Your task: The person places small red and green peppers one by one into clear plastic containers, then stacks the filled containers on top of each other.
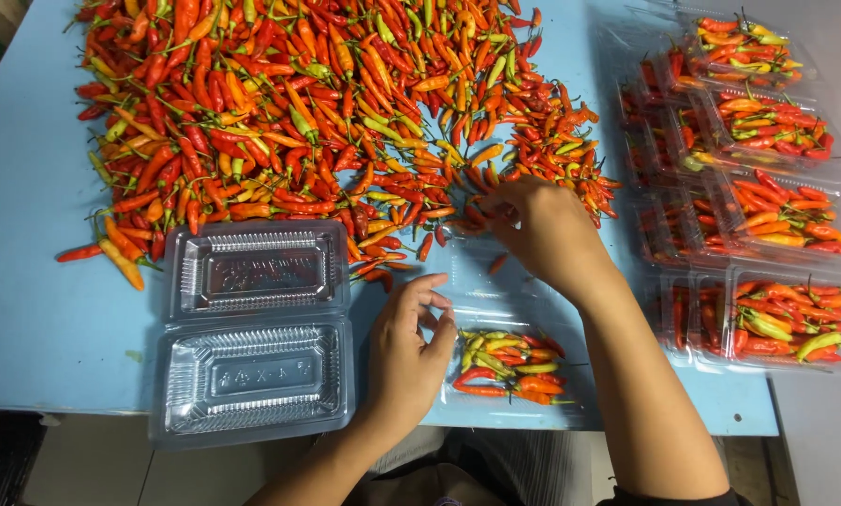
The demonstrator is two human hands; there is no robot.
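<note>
A big heap of red, orange and green chili peppers (280,103) covers the far part of a light blue table (27,234). My right hand (538,230) reaches into the heap's near edge, fingers curled around a few peppers. My left hand (411,347) rests by an open clear plastic clamshell box (495,281) whose near half holds several chilies (509,365). The fingers of the left hand are apart and touch the box's left edge.
An empty open clear clamshell box (252,328) lies at the left front, partly over the table's edge. Several filled, closed clamshell boxes of chilies (767,187) are stacked in rows at the right. Loose peppers (111,253) lie scattered near the heap's left edge.
</note>
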